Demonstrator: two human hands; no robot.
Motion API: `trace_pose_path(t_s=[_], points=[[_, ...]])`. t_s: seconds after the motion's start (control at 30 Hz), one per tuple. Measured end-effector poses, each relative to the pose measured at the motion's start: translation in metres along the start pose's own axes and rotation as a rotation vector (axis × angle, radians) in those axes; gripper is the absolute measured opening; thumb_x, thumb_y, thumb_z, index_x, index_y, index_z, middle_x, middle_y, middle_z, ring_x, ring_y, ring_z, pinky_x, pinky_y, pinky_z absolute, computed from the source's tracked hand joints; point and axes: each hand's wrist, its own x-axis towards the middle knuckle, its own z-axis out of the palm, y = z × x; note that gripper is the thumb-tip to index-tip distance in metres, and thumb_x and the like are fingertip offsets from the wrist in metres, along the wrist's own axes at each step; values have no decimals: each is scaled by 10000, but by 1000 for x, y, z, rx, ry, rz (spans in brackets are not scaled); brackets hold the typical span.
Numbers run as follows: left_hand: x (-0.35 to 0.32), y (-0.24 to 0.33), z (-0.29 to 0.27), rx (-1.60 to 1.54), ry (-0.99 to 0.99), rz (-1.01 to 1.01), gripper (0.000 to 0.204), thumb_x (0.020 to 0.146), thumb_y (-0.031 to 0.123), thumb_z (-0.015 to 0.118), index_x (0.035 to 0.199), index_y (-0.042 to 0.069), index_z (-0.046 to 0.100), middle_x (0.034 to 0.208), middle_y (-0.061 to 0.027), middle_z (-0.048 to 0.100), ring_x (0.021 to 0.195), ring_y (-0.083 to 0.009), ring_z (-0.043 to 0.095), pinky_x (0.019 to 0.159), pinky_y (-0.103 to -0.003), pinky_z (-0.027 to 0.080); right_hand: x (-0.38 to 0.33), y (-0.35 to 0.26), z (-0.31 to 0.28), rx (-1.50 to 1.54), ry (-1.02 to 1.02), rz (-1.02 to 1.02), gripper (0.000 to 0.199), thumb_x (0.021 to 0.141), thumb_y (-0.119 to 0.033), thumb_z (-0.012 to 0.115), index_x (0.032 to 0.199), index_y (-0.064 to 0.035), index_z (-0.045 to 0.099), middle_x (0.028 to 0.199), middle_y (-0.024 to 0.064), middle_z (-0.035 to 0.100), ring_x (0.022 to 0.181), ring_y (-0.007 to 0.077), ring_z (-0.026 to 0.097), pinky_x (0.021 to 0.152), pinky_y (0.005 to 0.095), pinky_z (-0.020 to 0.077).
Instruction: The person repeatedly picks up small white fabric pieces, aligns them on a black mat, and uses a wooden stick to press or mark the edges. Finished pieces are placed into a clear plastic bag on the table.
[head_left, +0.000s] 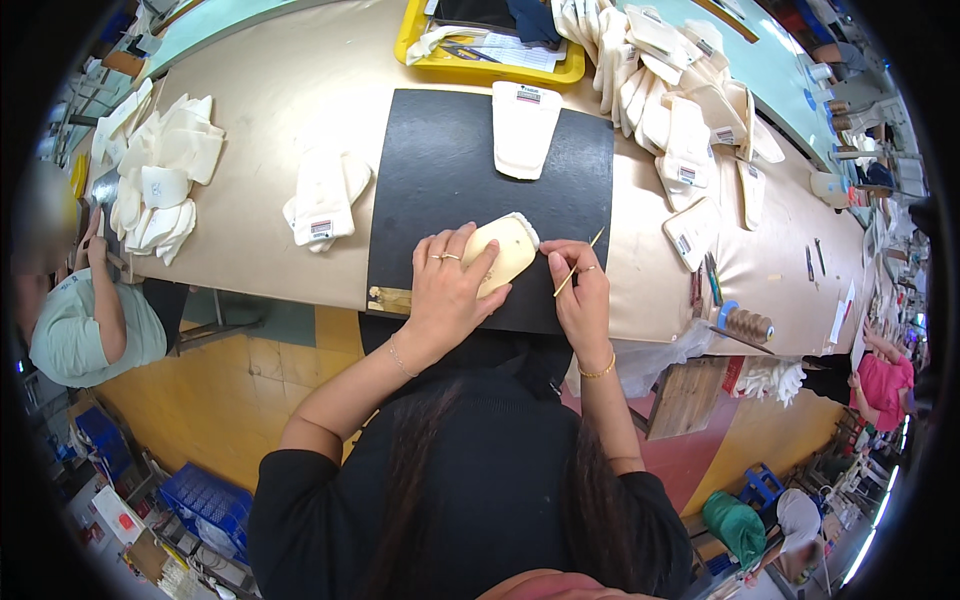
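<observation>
Left hand (450, 290): centre of the frame, back of the hand up, fingers laid over a cream pad (510, 245), which it grips from the left side. Rings and a thin bracelet worn.

Right hand (582, 290): just right of centre, fingers curled and closed around a thin stick (593, 249); the stick slants up to the right past the knuckles. Fingertips at the right edge of the pad; whether they pinch it, cannot be told. Ring and gold-toned bracelet worn.

Pad: middle of the frame, between the two hands, over the lower part of a black mat (440, 180), its rounded, whitish end toward the upper right.

Second pad (525, 135): upper centre, flat on the mat near its top edge, label at the top.

Tray (490, 68): yellow, top centre, behind the mat, with papers and dark cloth inside.

Small stack (325, 200): cream pads, left of the mat.

Left pile (165, 150): upper left of the frame, more cream pieces.

Right pile (690, 100): upper right, largest, many labelled.

Spool (748, 324): brown thread, right, near the table's (270, 110) front edge.
</observation>
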Motion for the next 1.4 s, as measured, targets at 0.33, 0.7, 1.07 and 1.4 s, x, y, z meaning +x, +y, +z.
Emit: trace_pose_path(t_s=[0.33, 0.7, 1.07, 1.4], points=[[11, -13, -12, 27, -121, 51, 566, 726, 293, 846, 1234, 109, 676, 1350, -164, 543, 1232, -351, 507, 1111, -536, 340, 1, -3, 1, -93, -72, -31, 154, 1046, -126, 562, 1052, 16, 620, 1086, 133, 698, 979, 244, 671, 869, 331, 508], [12, -9, -10, 40, -107, 47, 560, 725, 306, 844, 1223, 107, 682, 1331, -171, 558, 1213, -341, 520, 1062, -512, 370, 5, -4, -8, 43, -106, 25, 367, 1098, -296, 470, 1189, 10, 653, 1058, 132, 694, 921, 222, 677, 813, 325, 524], [13, 2, -11, 123, -168, -12, 554, 761, 297, 826, 1265, 128, 669, 1351, -176, 550, 1261, -345, 505, 1124, -552, 345, 35, -15, 1, -56, -151, -117, 167, 977, -158, 657, 955, 0, 707, 826, 132, 676, 683, 273, 637, 656, 344, 507], [13, 2, -8, 133, -190, -26, 577, 752, 297, 832, 1271, 123, 648, 1361, -193, 547, 1266, -350, 509, 1128, -556, 345, 50, -15, 8, -292, -223, -200, 194, 951, -206, 680, 869, -33, 707, 743, 105, 660, 720, 275, 635, 678, 376, 513]])
